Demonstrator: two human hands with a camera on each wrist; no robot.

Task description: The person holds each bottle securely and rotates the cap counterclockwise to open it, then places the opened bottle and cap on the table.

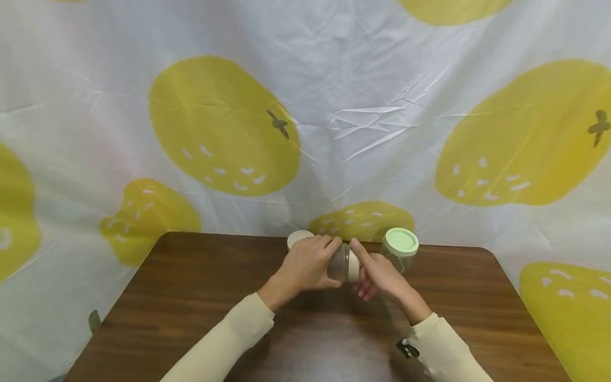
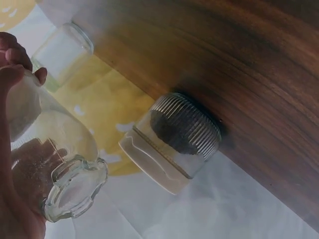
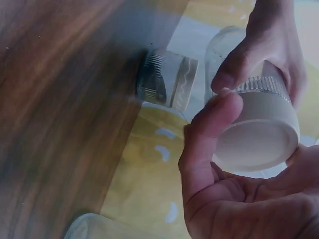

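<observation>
My left hand (image 1: 305, 262) grips a clear glass jar (image 1: 338, 262) tipped on its side above the table, with its scalloped glass base (image 2: 77, 189) facing the left wrist camera. A cream lid (image 1: 353, 265) covers the jar's right end, its flat top facing my right hand (image 1: 379, 273). In the right wrist view, the right thumb and fingers curve round the rim of this lid (image 3: 259, 144); the palm is partly apart from its top. Behind the left hand stands a ribbed glass jar (image 2: 182, 132) with a whitish lid (image 1: 299, 236) and dark contents.
A glass jar with a pale green lid (image 1: 401, 241) stands at the back of the table, just behind my right hand. The brown wooden table (image 1: 200, 318) meets a white cloth (image 1: 363, 132) printed with yellow fruit along its far edge.
</observation>
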